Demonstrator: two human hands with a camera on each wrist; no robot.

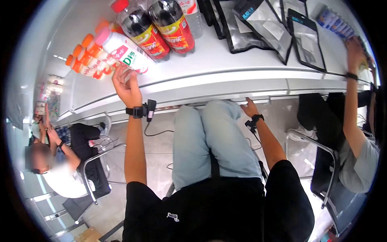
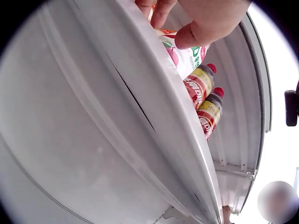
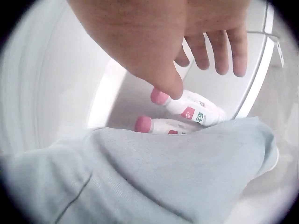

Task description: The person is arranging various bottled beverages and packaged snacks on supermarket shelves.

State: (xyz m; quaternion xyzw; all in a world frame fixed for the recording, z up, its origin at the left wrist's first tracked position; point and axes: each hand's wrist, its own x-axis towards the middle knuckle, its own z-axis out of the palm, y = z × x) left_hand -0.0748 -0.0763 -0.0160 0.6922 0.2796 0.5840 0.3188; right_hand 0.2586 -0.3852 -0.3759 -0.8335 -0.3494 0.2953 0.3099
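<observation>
In the head view my left hand (image 1: 128, 86) is at the shelf's front edge, fingers loosely bent and reaching to the bases of the orange-capped bottles (image 1: 93, 47). Just beside it stands a white bottle with a pink cap (image 1: 125, 52). The left wrist view shows the thumb in front of this bottle's label (image 2: 189, 58), apart from the fingers. My right hand (image 1: 250, 108) is low by my right knee. Its fingers hang spread with nothing between them, close over two white pink-capped bottles lying lower down, one nearer the thumb (image 3: 194, 107) and one partly behind my leg (image 3: 170, 126).
Two dark cola bottles (image 1: 171, 26) stand right of the white bottle on the white shelf (image 1: 225, 64). Black-edged clear pouches (image 1: 262, 30) lie farther right, with blue-and-white cans (image 1: 334, 22) beyond. People sit on chairs at both sides, one reaching toward the cans.
</observation>
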